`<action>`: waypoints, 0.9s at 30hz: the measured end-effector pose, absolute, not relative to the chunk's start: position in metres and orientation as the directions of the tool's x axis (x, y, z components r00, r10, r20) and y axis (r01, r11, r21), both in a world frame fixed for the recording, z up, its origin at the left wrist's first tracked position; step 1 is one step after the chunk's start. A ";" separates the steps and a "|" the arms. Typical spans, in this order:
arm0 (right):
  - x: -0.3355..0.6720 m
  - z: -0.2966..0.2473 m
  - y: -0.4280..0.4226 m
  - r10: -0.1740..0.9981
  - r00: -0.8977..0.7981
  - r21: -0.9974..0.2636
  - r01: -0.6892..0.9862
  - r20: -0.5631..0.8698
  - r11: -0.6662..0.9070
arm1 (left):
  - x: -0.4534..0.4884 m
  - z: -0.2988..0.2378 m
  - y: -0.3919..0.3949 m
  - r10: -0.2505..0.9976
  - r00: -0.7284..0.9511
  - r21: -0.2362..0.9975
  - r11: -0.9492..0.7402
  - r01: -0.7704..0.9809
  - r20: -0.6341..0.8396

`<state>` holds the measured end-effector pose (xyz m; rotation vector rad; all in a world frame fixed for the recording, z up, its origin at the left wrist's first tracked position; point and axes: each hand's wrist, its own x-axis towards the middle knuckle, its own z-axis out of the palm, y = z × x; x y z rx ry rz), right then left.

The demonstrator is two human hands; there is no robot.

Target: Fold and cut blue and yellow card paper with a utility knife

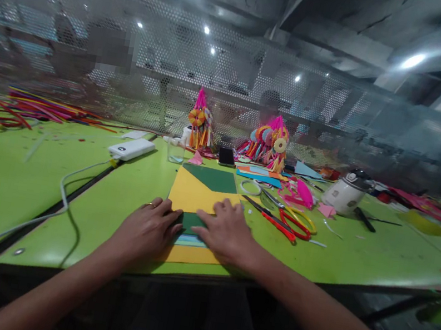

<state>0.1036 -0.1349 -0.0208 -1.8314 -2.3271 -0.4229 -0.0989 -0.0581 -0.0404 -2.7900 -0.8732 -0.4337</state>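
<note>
Both hands rest on a stack of coloured paper at the near edge of the green table (pixel 120 210). My left hand (pixel 146 228) lies flat with its fingers pressing a small dark green piece (pixel 189 222). My right hand (pixel 226 231) presses the same piece from the right, fingers flat and close together. Beneath lie a pale blue sheet (pixel 190 240) and a yellow sheet (pixel 194 194). A larger dark green sheet (pixel 213 178) lies on the yellow one's far end.
Red-handled scissors (pixel 282 223) lie just right of my right hand. A white power bank (pixel 131 148) with a white cable (pixel 64 189) sits to the left. Two colourful tassel ornaments (pixel 269 142), a phone (pixel 226 156), a white pot (pixel 344 194), paper scraps and coloured strips (pixel 44 106) line the back by a perforated screen.
</note>
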 end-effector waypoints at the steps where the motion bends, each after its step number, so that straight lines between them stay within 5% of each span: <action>1: 0.094 -0.019 -0.130 0.914 -0.301 0.127 0.953 0.271 0.276 | -0.099 -0.040 -0.058 0.527 0.784 -0.096 -0.807 0.583 0.328; 5: 0.084 -0.023 -0.123 0.910 -0.307 0.110 0.952 0.280 0.287 | -0.098 -0.039 -0.057 0.550 0.774 -0.087 -0.795 0.600 0.314; 12: 0.156 -0.041 -0.157 0.942 -0.024 0.026 1.000 0.334 0.016 | -0.097 -0.037 -0.053 0.566 0.766 -0.037 -0.797 0.603 0.305; 20: 0.216 -0.035 -0.178 0.840 -0.004 -0.106 0.992 0.543 0.073 | -0.104 -0.044 -0.046 0.562 0.745 0.044 -0.807 0.588 0.359; 27: 0.265 -0.041 -0.189 0.941 0.130 0.099 0.981 0.312 -0.168 | -0.107 -0.048 -0.044 0.562 0.731 0.065 -0.807 0.587 0.387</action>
